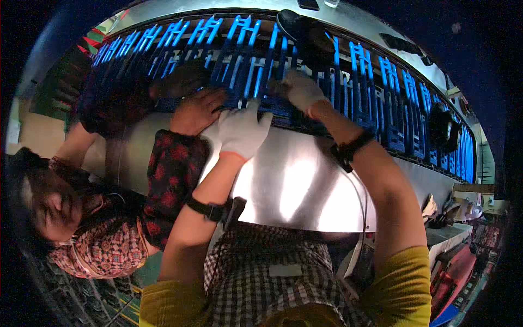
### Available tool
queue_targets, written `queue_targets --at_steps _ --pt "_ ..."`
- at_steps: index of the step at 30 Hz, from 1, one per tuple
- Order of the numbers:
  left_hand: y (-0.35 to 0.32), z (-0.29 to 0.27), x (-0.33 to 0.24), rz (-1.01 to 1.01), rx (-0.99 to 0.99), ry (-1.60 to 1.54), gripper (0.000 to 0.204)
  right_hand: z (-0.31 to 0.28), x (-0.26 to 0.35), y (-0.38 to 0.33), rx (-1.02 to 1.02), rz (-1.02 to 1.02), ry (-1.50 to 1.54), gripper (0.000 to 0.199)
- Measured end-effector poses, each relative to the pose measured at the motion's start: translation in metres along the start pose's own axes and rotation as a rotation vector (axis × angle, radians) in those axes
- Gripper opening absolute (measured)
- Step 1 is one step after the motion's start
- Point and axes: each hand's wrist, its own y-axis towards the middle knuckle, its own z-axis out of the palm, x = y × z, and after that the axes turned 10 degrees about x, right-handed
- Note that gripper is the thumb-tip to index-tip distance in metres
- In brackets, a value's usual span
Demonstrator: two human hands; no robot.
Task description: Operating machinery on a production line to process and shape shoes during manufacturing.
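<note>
My left hand [245, 132], in a white glove, rests at the near edge of a long row of slim bars [239, 52] lit bright blue. Its fingers stretch toward the bars, with the thumb held apart. Farther right, my right hand [303, 91], also white-gloved, is above the bars with its fingers curled in. A small dark shape shows at its fingertips, too dim to name. Just left of my left glove is a co-worker's bare hand [199, 111], close to touching it.
The co-worker [98, 229] leans in from the left in a patterned sleeve. Between my arms lies a shiny metal work surface [294, 180]. A dark rounded thing [291, 24] overhangs the bars at the far side. A bench [449, 234] with clutter stands at right.
</note>
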Motion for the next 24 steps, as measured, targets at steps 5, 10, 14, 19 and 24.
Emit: queue_targets --at_steps 5,10,14,19,24 --pt "0.028 0.004 -0.018 -0.112 0.256 -0.13 0.05 -0.017 -0.043 0.018 0.037 0.193 0.008 0.031" --pt "0.01 -0.013 0.0 -0.202 0.234 -0.136 0.044 -0.02 0.041 -0.011 0.325 0.12 -0.075 0.032" --pt "0.001 -0.011 -0.005 -0.155 0.224 -0.08 0.051 -0.029 0.051 0.022 0.276 0.238 -0.127 0.033" --pt "0.001 -0.007 -0.019 -0.135 0.132 -0.152 0.041 -0.036 0.001 0.077 -0.315 0.179 -0.166 0.034" --pt "0.004 0.006 -0.009 -0.138 0.168 -0.135 0.045 -0.044 0.017 0.058 0.294 0.348 -0.076 0.04"
